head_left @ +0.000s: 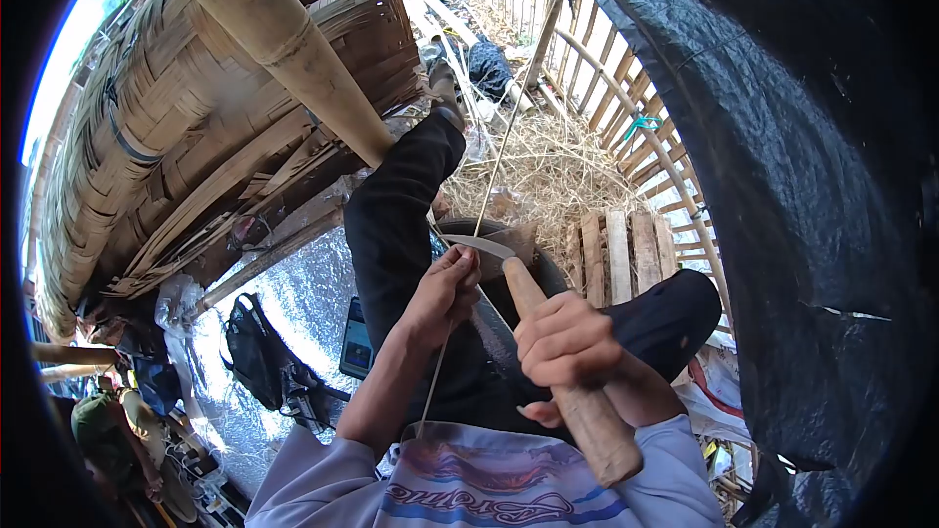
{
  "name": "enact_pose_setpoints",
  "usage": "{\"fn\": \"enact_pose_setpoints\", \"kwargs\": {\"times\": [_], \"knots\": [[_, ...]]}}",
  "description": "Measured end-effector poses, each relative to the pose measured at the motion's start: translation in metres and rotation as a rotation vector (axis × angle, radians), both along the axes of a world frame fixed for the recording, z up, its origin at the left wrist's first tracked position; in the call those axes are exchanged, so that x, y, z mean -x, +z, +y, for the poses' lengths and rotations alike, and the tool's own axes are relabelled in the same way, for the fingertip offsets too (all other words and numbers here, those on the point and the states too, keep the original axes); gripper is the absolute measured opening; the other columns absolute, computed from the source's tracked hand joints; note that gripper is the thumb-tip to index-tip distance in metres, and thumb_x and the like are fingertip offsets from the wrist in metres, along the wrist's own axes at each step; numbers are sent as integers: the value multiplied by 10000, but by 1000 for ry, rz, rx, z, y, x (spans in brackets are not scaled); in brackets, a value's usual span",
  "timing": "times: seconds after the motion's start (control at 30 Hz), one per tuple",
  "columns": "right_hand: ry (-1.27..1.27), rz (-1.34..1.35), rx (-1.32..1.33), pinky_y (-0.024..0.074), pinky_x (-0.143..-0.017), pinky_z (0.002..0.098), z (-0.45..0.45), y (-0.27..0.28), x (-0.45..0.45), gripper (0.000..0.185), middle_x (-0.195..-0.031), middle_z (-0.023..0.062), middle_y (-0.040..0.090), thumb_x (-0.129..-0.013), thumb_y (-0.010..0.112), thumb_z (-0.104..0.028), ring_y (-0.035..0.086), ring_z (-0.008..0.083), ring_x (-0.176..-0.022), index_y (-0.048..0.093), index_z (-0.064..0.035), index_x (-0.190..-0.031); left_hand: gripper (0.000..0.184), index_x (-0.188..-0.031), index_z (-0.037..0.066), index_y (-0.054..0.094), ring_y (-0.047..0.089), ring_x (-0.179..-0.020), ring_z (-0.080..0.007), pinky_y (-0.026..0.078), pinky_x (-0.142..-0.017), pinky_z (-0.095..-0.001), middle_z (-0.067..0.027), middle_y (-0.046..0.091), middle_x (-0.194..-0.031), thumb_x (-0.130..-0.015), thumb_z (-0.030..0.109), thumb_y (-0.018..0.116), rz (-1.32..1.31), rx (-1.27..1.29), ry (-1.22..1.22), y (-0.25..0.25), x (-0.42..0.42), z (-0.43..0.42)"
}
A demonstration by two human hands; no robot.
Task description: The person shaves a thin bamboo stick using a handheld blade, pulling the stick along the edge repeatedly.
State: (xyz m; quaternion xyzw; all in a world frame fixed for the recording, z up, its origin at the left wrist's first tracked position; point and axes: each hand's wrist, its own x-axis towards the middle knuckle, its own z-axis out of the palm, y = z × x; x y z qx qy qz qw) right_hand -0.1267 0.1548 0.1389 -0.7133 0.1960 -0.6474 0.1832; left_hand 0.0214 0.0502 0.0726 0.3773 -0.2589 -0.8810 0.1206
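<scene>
My left hand [450,286] is closed in a pinch around a thin bamboo strip [499,158]. The strip stretches from beyond my knees down past the hand toward my chest. My right hand [567,340] grips the thick wooden handle of a knife [593,430], whose other end reaches back near my shirt. The narrow blade [479,243] points left, just above the left fingers, and crosses the strip; whether its edge touches the strip I cannot tell. Below the blade, a brown flat piece [518,242] lies between my legs.
Dry shavings [558,161] cover the ground ahead, beside a slatted wooden piece [619,252]. A bamboo pole [284,44] and woven bamboo panels [186,98] stand left. A dark tarp [782,156] hangs right. A black backpack [256,357], a phone [357,340] and another person [108,440] are lower left.
</scene>
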Motion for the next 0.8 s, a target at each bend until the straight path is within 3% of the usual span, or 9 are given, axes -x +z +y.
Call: {"fn": "enact_pose_setpoints", "kwargs": {"times": [0.07, 0.27, 0.37, 0.8], "knots": [[18, 200, 3, 504, -514, 283, 6, -5, -10, 206, -574, 0, 500, -728, 689, -136, 548, 143, -501, 508, -59, -667, 168, -877, 151, 456, 236, -438, -25, 161, -349, -180, 71, 302, -605, -986, 269, 406, -4, 8, 4, 3, 0, 2], [-9, 228, 47, 481, -496, 275, 2, -20, -21, 140, -578, -5, 482, -678, 663, -80, 522, 146, -490, 524, -66, -689, 173, -863, 153, 445, 212, -418, -24, 139, -340, -185, 77, 274, -574, -987, 267, 405, -15, -21, 26, 4, -3, 7], [-105, 379, 59, 451, -454, 287, -5, -29, -19, 157, -561, -4, 442, -640, 675, -76, 491, 159, -463, 529, -58, -696, 176, -861, 152, 443, 199, -410, -23, 131, -338, -187, 80, 268, -569, -989, 265, 400, -17, -32, -4, 4, -2, 11], [37, 208, 80, 466, -495, 268, -1, -20, -22, 179, -585, -19, 478, -732, 707, -131, 514, 134, -491, 544, -56, -731, 168, -877, 151, 459, 188, -399, -20, 116, -328, -187, 85, 244, -552, -989, 264, 402, 27, -76, 66, 0, -8, 4]]}}
